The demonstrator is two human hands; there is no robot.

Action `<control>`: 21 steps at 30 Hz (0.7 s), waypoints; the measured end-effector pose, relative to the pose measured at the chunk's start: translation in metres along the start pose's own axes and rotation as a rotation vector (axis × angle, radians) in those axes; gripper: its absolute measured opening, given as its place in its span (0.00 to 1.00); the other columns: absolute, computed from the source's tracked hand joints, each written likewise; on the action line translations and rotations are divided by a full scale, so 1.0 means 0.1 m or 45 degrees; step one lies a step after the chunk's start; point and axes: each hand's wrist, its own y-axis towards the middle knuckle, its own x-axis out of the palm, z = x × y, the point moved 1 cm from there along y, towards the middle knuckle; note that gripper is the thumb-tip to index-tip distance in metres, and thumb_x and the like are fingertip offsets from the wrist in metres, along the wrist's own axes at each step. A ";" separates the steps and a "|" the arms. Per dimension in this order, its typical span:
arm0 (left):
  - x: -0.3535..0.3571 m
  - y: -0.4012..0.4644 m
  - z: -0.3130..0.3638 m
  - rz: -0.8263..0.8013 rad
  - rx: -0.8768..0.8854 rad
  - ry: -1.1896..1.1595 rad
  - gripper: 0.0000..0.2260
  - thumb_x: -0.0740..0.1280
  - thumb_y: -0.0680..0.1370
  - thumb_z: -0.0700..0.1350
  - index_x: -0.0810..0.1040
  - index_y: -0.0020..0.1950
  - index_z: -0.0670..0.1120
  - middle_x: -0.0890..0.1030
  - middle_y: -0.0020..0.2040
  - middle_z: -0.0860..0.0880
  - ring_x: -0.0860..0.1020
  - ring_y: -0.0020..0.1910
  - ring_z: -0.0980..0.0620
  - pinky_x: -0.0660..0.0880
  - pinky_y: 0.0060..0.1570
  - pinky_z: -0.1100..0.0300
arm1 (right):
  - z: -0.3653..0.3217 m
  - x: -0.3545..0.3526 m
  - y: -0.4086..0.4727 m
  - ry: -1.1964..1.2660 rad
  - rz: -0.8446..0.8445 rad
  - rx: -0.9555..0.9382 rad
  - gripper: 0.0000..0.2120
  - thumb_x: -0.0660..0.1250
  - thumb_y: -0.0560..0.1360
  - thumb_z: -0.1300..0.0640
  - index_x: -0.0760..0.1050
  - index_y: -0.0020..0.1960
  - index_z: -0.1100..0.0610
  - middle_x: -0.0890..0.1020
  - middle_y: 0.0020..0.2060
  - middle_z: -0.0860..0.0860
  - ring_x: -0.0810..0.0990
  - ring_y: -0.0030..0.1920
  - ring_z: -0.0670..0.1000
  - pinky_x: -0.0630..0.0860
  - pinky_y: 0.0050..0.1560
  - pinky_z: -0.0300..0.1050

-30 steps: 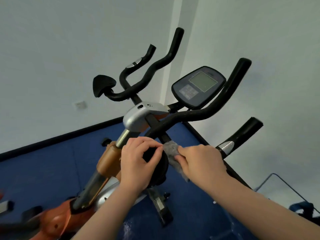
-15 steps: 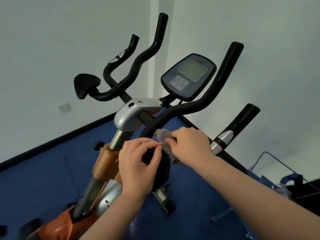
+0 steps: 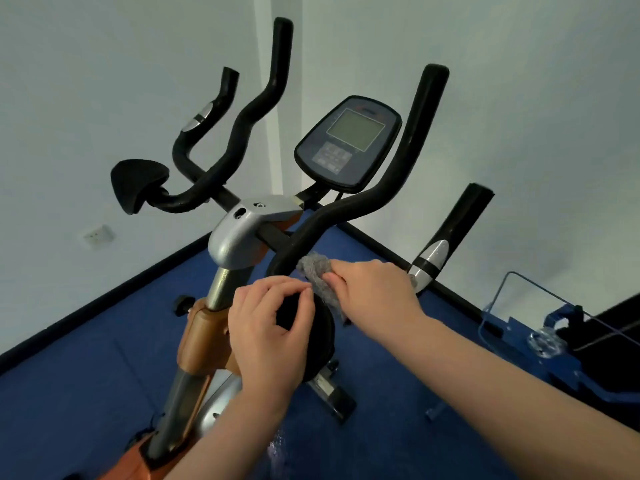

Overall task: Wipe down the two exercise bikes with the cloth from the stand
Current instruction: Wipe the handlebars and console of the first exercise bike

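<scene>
An orange and silver exercise bike (image 3: 239, 233) stands in front of me, with black foam handlebars (image 3: 398, 168) and a dark console (image 3: 348, 142). My left hand (image 3: 268, 327) grips the round black elbow pad (image 3: 320, 336) at the near end of the right handlebar. My right hand (image 3: 372, 292) holds a grey cloth (image 3: 313, 268) and presses it against the lower bend of that handlebar, just above the pad. A second black elbow pad (image 3: 133, 183) sits on the left side.
A blue frame with a wire loop (image 3: 519, 317) stands at the right, near a black baseboard. Blue carpet (image 3: 86, 358) covers the floor. White walls meet in a corner behind the bike. A wall socket (image 3: 98, 234) is at the left.
My right hand has slid the cloth up from beside the pad onto the bend of the handlebar. My left hand stays on the pad. The view shifted slightly.
</scene>
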 end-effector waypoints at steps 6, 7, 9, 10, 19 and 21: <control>0.04 0.13 0.21 -0.157 0.100 0.137 0.06 0.62 0.75 0.52 0.77 0.49 0.55 0.74 0.49 0.58 0.70 0.49 0.60 0.57 0.53 0.64 | 0.39 0.02 -0.49 -0.043 0.273 -0.499 0.15 0.61 0.79 0.53 0.78 0.60 0.60 0.83 0.50 0.52 0.81 0.48 0.53 0.76 0.54 0.48; 0.10 0.17 0.27 -0.210 0.174 0.105 0.07 0.63 0.75 0.51 0.78 0.50 0.54 0.73 0.49 0.57 0.70 0.49 0.59 0.59 0.52 0.62 | 0.54 -0.01 -0.49 -0.036 0.296 -0.602 0.14 0.62 0.79 0.54 0.79 0.59 0.59 0.83 0.52 0.52 0.80 0.50 0.53 0.74 0.58 0.48; 0.25 0.30 0.41 -0.344 0.258 -0.007 0.08 0.63 0.76 0.49 0.80 0.49 0.50 0.73 0.48 0.55 0.72 0.48 0.57 0.67 0.49 0.58 | 0.88 -0.13 -0.43 -0.005 0.366 -0.658 0.13 0.61 0.80 0.55 0.80 0.57 0.59 0.82 0.52 0.53 0.79 0.54 0.55 0.70 0.63 0.49; 0.33 0.37 0.48 -0.413 0.254 -0.051 0.09 0.63 0.76 0.49 0.80 0.50 0.47 0.74 0.48 0.54 0.73 0.47 0.55 0.70 0.48 0.56 | 1.01 -0.21 -0.37 0.038 0.422 -0.609 0.13 0.60 0.80 0.56 0.81 0.55 0.60 0.82 0.51 0.54 0.79 0.54 0.55 0.69 0.64 0.49; 0.55 0.43 0.41 -0.558 0.135 0.231 0.08 0.59 0.79 0.49 0.78 0.49 0.55 0.79 0.43 0.57 0.76 0.38 0.57 0.69 0.36 0.60 | 0.94 0.05 -0.40 0.039 0.610 -0.541 0.14 0.58 0.78 0.56 0.82 0.51 0.59 0.83 0.48 0.53 0.79 0.56 0.55 0.65 0.68 0.52; 0.55 0.44 0.43 -0.620 0.142 0.308 0.09 0.58 0.79 0.50 0.78 0.48 0.54 0.76 0.32 0.56 0.74 0.30 0.56 0.64 0.29 0.61 | 1.17 -0.20 -0.18 -0.025 0.639 -0.529 0.15 0.57 0.77 0.57 0.82 0.49 0.60 0.83 0.45 0.55 0.80 0.50 0.57 0.65 0.68 0.50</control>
